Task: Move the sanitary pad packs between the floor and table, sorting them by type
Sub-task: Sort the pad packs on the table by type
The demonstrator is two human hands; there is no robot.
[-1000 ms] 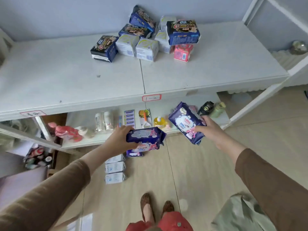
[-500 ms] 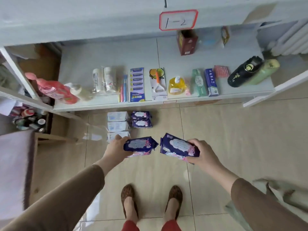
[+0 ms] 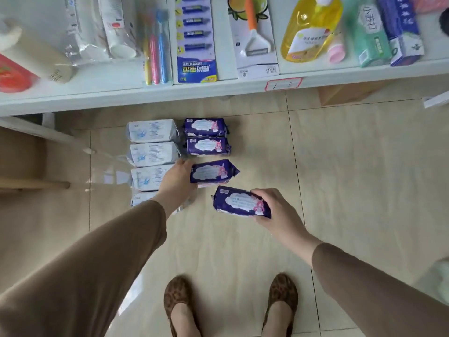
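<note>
Mid-placement at frame centre: left hand (image 3: 175, 181) gripping a purple plastic pad pack (image 3: 211, 171) below the floor's purple column (image 3: 206, 136), right hand (image 3: 275, 210) clutching another purple pack (image 3: 240, 202); next, probably lowering each flush in line.

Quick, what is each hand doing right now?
Left hand: holds a purple plastic pad pack.
Right hand: holds another purple plastic pad pack.

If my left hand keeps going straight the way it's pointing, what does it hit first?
Probably the second purple pack already on the floor: the left hand points up-right, holding a purple pack just short of it. Depth is uncertain.
</note>
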